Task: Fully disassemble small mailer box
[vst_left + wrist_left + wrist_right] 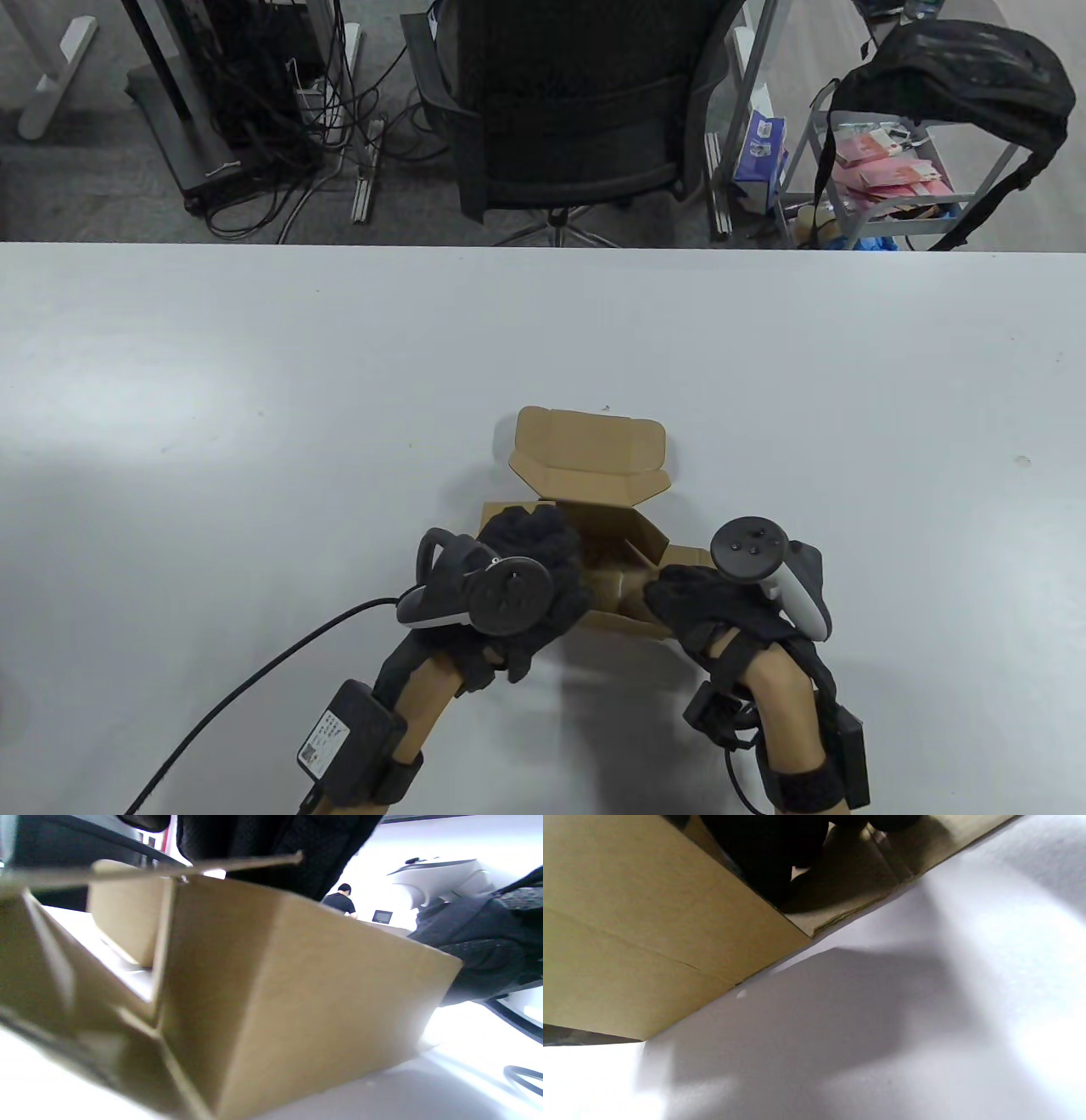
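The small brown mailer box (pixel 594 463) sits on the white table (pixel 254 382) near its front edge, lid flap open and leaning away from me. My left hand (pixel 536 543) curls over the box's left wall, and in the left wrist view its fingers (pixel 275 840) hang down onto the top edge of the cardboard (pixel 297 984). My right hand (pixel 683 594) grips the box's right front corner. From the right wrist view its dark fingers (pixel 763 853) reach over the wall (pixel 649 921) into the box. Part of the front wall and the inner flaps are hidden by both hands.
A black cable (pixel 254 679) runs from my left wrist across the table to the lower left. Beyond the table's far edge stand an office chair (pixel 577 110) and a wire cart (pixel 891 178) with a black backpack (pixel 959 68) on it.
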Available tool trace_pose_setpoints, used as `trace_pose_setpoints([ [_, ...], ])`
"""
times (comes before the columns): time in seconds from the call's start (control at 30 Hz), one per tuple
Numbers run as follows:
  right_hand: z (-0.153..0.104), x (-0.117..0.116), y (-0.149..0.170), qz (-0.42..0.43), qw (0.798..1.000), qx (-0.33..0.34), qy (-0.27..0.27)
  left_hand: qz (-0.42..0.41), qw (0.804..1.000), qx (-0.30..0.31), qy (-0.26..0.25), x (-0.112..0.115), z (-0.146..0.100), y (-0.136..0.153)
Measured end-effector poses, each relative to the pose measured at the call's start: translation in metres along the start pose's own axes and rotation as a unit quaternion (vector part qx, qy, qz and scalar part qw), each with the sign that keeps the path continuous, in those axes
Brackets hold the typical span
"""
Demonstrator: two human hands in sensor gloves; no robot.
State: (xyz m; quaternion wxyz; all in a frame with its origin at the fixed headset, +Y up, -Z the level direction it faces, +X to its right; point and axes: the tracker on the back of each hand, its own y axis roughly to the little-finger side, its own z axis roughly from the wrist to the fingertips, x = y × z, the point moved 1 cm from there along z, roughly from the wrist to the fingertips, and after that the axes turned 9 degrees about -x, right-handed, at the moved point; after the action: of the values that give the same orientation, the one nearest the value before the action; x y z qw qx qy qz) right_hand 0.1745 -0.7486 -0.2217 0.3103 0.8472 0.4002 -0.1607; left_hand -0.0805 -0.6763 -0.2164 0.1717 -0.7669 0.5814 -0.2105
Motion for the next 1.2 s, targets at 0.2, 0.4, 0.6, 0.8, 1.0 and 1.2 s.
trace_pose_setpoints([
  [0.2,-0.001,-0.001,-0.001,-0.003,1.000,-0.002,0.007,-0.010,0.998,-0.060,0.004,0.002,-0.018,0.035],
  [0.4,-0.007,0.002,-0.012,-0.026,0.997,0.005,0.068,-0.039,0.993,-0.109,-0.039,-0.014,-0.034,0.062],
  [0.6,-0.015,0.006,-0.020,-0.030,0.995,0.021,0.096,-0.006,0.983,-0.180,-0.014,-0.009,-0.038,0.090],
  [0.8,-0.026,0.009,-0.027,-0.042,0.992,0.043,0.114,-0.027,0.970,-0.237,0.054,0.011,-0.036,0.114],
  [1.0,-0.036,0.001,-0.042,-0.095,0.983,0.154,0.026,-0.051,0.963,-0.250,0.091,0.019,-0.033,0.116],
  [1.2,-0.046,-0.009,-0.056,-0.192,0.961,0.175,0.091,0.020,0.981,-0.193,-0.020,-0.009,-0.036,0.086],
])
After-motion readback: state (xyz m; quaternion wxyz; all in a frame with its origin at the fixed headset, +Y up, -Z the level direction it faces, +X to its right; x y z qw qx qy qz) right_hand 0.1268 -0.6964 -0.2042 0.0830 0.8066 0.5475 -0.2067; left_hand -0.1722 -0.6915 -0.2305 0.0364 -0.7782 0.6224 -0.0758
